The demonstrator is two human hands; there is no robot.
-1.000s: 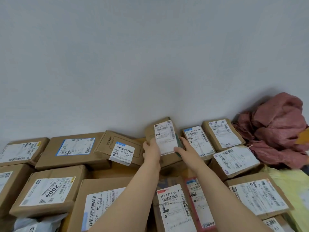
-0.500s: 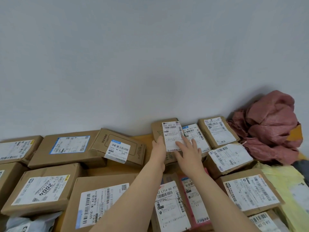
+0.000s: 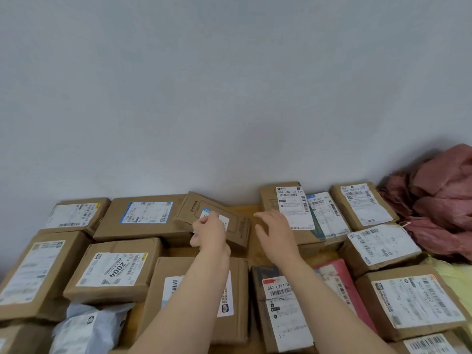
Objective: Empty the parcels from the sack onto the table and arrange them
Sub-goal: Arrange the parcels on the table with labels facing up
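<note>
Head: hands (image 3: 212,235) now at tilted box (image 3: 190,213)

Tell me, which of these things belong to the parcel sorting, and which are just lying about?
Part of the job: tilted flat box, with the left hand on it; right hand, open beside it; box labelled 2004; grey mailer bag; crumpled pink sack; table.

Just lying about: yellow plastic at the right edge, purpose unclear; bare wall.
</note>
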